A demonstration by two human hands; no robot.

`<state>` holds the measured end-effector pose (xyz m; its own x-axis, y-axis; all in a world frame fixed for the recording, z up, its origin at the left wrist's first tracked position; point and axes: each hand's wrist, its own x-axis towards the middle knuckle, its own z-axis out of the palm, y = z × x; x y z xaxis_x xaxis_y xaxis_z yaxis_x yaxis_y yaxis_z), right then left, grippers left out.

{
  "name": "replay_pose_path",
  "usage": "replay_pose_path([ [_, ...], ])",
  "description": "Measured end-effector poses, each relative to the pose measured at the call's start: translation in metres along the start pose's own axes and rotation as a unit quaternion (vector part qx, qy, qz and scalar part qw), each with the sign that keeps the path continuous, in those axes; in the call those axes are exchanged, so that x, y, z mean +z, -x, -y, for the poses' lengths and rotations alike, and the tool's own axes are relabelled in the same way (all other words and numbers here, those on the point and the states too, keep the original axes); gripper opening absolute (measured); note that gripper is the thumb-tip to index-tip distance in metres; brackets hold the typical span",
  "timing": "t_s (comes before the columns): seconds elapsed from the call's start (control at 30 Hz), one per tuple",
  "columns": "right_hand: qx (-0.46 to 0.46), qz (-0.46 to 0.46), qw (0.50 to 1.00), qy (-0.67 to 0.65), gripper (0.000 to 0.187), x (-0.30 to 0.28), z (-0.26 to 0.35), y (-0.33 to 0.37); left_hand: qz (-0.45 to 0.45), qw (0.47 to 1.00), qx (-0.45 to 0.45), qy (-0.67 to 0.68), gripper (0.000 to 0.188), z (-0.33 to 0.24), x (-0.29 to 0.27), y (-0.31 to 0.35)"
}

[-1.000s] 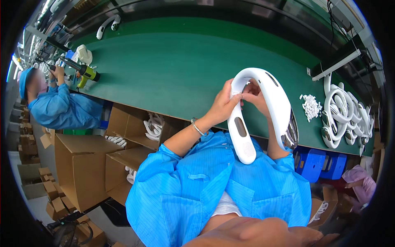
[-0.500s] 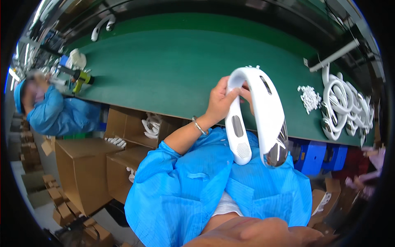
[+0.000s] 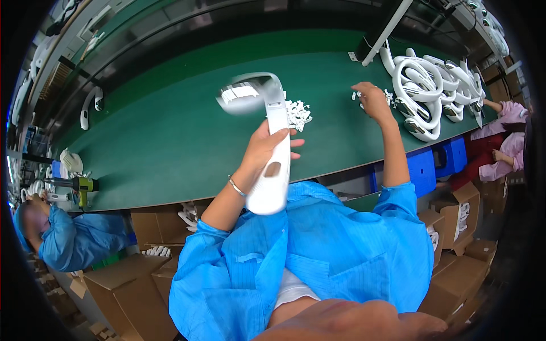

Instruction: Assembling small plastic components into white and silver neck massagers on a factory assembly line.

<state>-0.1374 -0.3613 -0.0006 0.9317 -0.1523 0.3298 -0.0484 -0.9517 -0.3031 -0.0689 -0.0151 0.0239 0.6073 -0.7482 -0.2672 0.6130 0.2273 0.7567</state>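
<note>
My left hand (image 3: 265,149) is closed around one arm of a white U-shaped neck massager (image 3: 272,187), held up over the table's near side. Motion blurs the massager, most of all its shiny curved end (image 3: 242,98). Beyond it, partly hidden, lies a heap of small white plastic pieces (image 3: 298,115). Over to the right my right hand (image 3: 375,103) is down at a second heap of small white pieces (image 3: 389,98). Its fingers are bent inward and look closed; whatever is between them is hidden.
Several white neck massagers (image 3: 424,91) lie heaped on the green table (image 3: 193,131) at the right. A green-and-black power tool (image 3: 79,184) is at the left, near a co-worker in blue (image 3: 79,241). Cardboard boxes (image 3: 128,287) and blue stools (image 3: 421,170) stand below the edge.
The view has turned right. My right hand has let go of the massager and moved right to the small pieces. My left hand keeps hold of the massager, now swung round with its curve away.
</note>
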Motion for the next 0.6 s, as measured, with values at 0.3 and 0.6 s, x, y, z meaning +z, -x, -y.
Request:
replay_pose_path([
  [0.3, -0.076, -0.006, 0.992, 0.102, 0.021, 0.022, -0.002, 0.005, -0.054, 0.995, 0.07, -0.038, 0.029, 0.001, 0.003, -0.028],
  [0.6, 0.142, -0.056, 0.692, -0.706, 0.016, 0.023, 0.125, -0.012, -0.102, 0.992, 0.075, 0.009, 0.027, 0.014, -0.004, -0.046],
])
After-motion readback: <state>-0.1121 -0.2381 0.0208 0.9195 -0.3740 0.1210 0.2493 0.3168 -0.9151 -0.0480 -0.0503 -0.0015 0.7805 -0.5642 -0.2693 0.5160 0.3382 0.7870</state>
